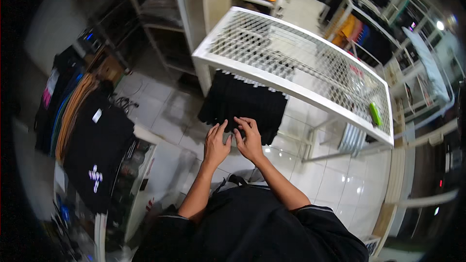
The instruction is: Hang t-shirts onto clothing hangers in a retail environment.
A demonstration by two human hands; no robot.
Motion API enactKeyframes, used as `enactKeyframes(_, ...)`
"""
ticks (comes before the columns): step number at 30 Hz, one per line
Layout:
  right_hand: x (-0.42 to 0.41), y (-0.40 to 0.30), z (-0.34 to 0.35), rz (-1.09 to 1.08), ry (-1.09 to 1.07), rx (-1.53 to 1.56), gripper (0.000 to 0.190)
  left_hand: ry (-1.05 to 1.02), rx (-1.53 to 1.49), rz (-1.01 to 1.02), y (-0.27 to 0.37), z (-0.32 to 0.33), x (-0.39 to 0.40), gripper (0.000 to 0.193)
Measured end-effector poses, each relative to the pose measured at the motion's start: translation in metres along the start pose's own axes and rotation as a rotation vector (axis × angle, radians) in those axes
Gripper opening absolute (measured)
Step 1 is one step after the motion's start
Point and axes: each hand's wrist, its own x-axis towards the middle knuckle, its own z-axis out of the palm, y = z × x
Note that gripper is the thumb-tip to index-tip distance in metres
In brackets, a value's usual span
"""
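A dense row of black garments (244, 98) hangs below the near edge of a white metal mesh table (265, 80). Small white pieces line the row's upper edge. My left hand (217, 145) is in front of the garments' lower edge, fingers spread and slightly bent. Close beside it on the right, my right hand (250, 138) has its fingers curved and apart. I see nothing held in either one. Whether the fingertips touch the black cloth, I cannot tell.
A bright green object (375, 114) lies on the table's right end. To the left, black clothing (98, 134) and brown clothing (74, 111) are stacked on a glass-sided case. Cables (125, 103) lie on the tiled floor (160, 98). Racks with clothes (346, 31) stand behind the table.
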Motion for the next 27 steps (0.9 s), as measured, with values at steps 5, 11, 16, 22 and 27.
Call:
enactKeyframes(5, 0.019, -0.056, 0.045, -0.272, -0.173, 0.126, 0.037, 0.308, 0.074, -0.173, 0.018, -0.090, -0.025, 0.049)
enactKeyframes(11, 0.034, -0.124, 0.105, -0.531, -0.375, 0.224, 0.032, 0.758, 0.366, -0.254, 0.032, -0.188, -0.076, 0.036)
enactKeyframes(16, 0.041, -0.198, 0.156, -0.832, -0.463, 0.336, 0.034, 0.941, 0.750, -0.345, 0.027, -0.267, -0.122, 0.037)
enactKeyframes(22, 0.035, -0.238, 0.214, -1.116, -0.565, 0.180, 0.044, 0.883, 0.897, -0.478, -0.016, -0.296, -0.172, 0.069)
enactKeyframes(27, 0.022, -0.228, 0.231, -1.111, -0.511, 0.085, 0.059, 0.884, 0.799, -0.542, -0.020, -0.292, -0.172, 0.072)
